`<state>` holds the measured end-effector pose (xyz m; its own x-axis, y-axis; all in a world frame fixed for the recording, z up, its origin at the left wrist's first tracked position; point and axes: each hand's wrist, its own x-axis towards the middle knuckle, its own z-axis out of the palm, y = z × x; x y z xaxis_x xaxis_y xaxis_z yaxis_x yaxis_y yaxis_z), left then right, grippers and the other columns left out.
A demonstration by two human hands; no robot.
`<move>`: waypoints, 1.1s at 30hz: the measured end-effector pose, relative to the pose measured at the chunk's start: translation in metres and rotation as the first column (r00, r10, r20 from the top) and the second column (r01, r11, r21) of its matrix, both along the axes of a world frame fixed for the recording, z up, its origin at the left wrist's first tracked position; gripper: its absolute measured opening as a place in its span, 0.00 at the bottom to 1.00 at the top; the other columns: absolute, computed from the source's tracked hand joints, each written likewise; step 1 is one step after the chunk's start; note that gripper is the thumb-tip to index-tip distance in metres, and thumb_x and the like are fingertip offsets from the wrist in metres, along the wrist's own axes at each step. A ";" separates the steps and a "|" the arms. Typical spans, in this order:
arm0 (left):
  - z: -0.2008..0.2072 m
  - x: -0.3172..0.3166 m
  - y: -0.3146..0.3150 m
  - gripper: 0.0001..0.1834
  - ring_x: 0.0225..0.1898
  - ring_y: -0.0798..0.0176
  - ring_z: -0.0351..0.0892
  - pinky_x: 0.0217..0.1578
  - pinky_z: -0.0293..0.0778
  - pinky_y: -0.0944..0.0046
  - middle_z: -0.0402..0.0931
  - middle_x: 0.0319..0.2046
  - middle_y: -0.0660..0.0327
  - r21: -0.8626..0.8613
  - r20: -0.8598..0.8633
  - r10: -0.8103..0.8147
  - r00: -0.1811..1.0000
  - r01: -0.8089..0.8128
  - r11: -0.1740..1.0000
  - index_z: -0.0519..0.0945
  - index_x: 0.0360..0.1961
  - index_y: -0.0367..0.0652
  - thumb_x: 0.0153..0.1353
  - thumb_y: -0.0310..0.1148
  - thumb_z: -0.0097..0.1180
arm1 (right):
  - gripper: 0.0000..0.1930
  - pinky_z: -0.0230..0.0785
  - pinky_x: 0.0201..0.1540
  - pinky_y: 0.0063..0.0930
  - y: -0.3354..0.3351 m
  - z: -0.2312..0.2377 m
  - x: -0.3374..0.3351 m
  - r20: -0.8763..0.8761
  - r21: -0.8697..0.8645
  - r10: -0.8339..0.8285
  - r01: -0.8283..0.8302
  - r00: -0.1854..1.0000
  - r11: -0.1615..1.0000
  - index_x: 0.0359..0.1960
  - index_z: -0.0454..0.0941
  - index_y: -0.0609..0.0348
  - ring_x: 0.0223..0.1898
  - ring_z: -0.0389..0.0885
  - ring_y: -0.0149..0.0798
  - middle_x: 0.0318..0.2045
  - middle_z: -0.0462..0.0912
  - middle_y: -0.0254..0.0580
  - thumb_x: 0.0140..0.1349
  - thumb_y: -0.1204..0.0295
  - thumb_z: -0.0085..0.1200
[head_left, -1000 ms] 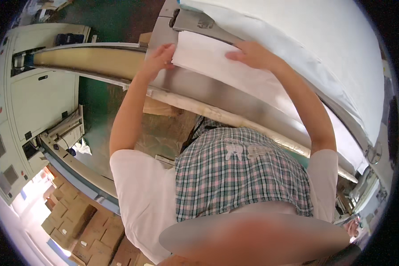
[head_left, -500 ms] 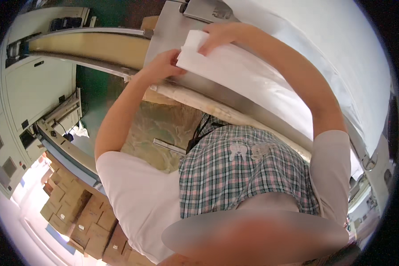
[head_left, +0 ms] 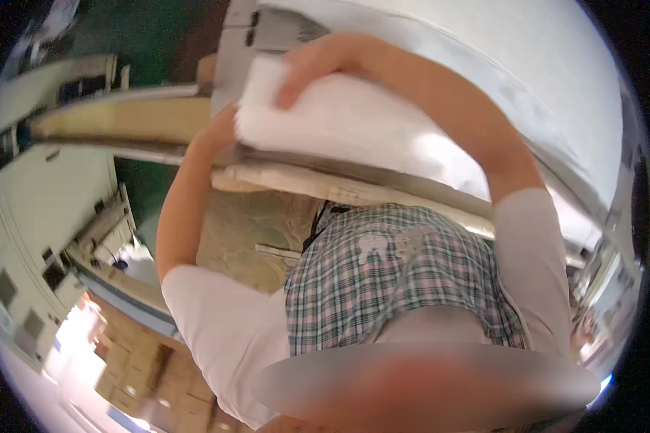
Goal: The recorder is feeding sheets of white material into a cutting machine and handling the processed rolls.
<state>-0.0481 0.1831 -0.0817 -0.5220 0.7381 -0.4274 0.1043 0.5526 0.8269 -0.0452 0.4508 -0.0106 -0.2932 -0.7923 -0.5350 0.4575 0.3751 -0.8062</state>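
Observation:
A long white folded sheet or layered bundle (head_left: 325, 119) lies across the metal work surface in front of me; I cannot tell whether it is film or paper. My right hand (head_left: 307, 68) reaches over its far edge near the left end, closed on it with the thumb lying on top. Around the bundle's left end is my left hand (head_left: 226, 128), its fingers mostly hidden behind the white layers. Motion smears both hands and the bundle's left end.
A padded, cream-coloured rail (head_left: 289, 178) runs along the surface's near edge, by my checked apron (head_left: 383, 267). A tan panel with metal rails (head_left: 130, 119) extends left toward a pale machine cabinet (head_left: 58, 184). Cardboard boxes (head_left: 133, 368) are stacked at lower left. White sheeting (head_left: 527, 79) covers the far right.
Both hands and the bundle's end have shifted left in the picture and slightly nearer me. My view has also moved, and the left fingers now show less.

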 end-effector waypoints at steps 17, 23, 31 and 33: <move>0.064 0.030 0.129 0.09 0.30 0.45 0.69 0.35 0.65 0.51 0.72 0.27 0.49 0.045 -0.831 -0.040 0.555 0.138 0.989 0.75 0.28 0.36 0.55 0.33 0.54 | 0.06 0.69 0.39 0.36 0.110 0.045 0.209 -0.853 -0.266 -0.496 0.682 0.163 0.682 0.29 0.78 0.59 0.34 0.76 0.46 0.30 0.79 0.44 0.53 0.71 0.51; 0.009 0.031 0.082 0.15 0.27 0.43 0.69 0.29 0.63 0.49 0.70 0.19 0.46 -0.261 -0.823 -0.202 0.532 -0.036 0.965 0.71 0.19 0.34 0.59 0.33 0.45 | 0.07 0.68 0.43 0.35 0.180 0.040 0.330 -0.939 -0.086 -0.343 0.942 0.033 0.326 0.30 0.78 0.62 0.37 0.75 0.44 0.32 0.79 0.43 0.53 0.72 0.51; 0.047 0.013 0.032 0.14 0.27 0.42 0.70 0.28 0.65 0.49 0.71 0.25 0.46 -0.235 -0.912 -0.133 0.388 -0.228 0.945 0.70 0.23 0.34 0.60 0.34 0.44 | 0.09 0.67 0.46 0.34 0.311 0.019 0.448 -0.989 -0.037 -0.126 0.958 -0.075 -0.284 0.36 0.78 0.60 0.41 0.75 0.47 0.38 0.78 0.45 0.53 0.77 0.49; 0.055 0.030 0.048 0.13 0.32 0.44 0.72 0.30 0.67 0.51 0.74 0.27 0.49 -0.172 -0.922 -0.047 0.384 -0.300 0.938 0.74 0.30 0.36 0.61 0.36 0.45 | 0.11 0.66 0.48 0.35 0.351 0.009 0.476 -1.000 -0.005 -0.025 0.949 -0.013 -0.314 0.39 0.77 0.62 0.45 0.74 0.48 0.41 0.77 0.47 0.53 0.78 0.48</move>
<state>-0.0185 0.2315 -0.0263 -0.7947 0.5707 0.2066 0.5968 0.7967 0.0948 0.4307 0.8019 -0.0013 -0.5805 0.7640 0.2817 0.6029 0.6358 -0.4820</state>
